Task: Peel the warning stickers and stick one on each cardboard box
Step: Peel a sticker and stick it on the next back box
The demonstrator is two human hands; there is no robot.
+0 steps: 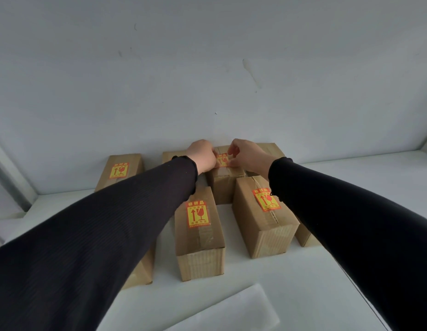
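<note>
Hands meet at the centre of the frame: your left hand (pixel 202 155) and right hand (pixel 245 154) both pinch the warning sticker (pixel 223 160), fingers curled at its two ends, holding it on top of the back-row box (pixel 225 185). Stickered boxes sit lower centre (pixel 199 237), right of centre (pixel 262 218) and at middle left (pixel 120 170) on your white table (pixel 291 283).

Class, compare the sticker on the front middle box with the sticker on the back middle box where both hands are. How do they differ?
The front sticker lies flat and untouched in full view; the back sticker is partly hidden, with the left hand and right hand on it. The front sticker's box is nearer; the back sticker's box stands by the wall. Both stickers are red and yellow.
</note>
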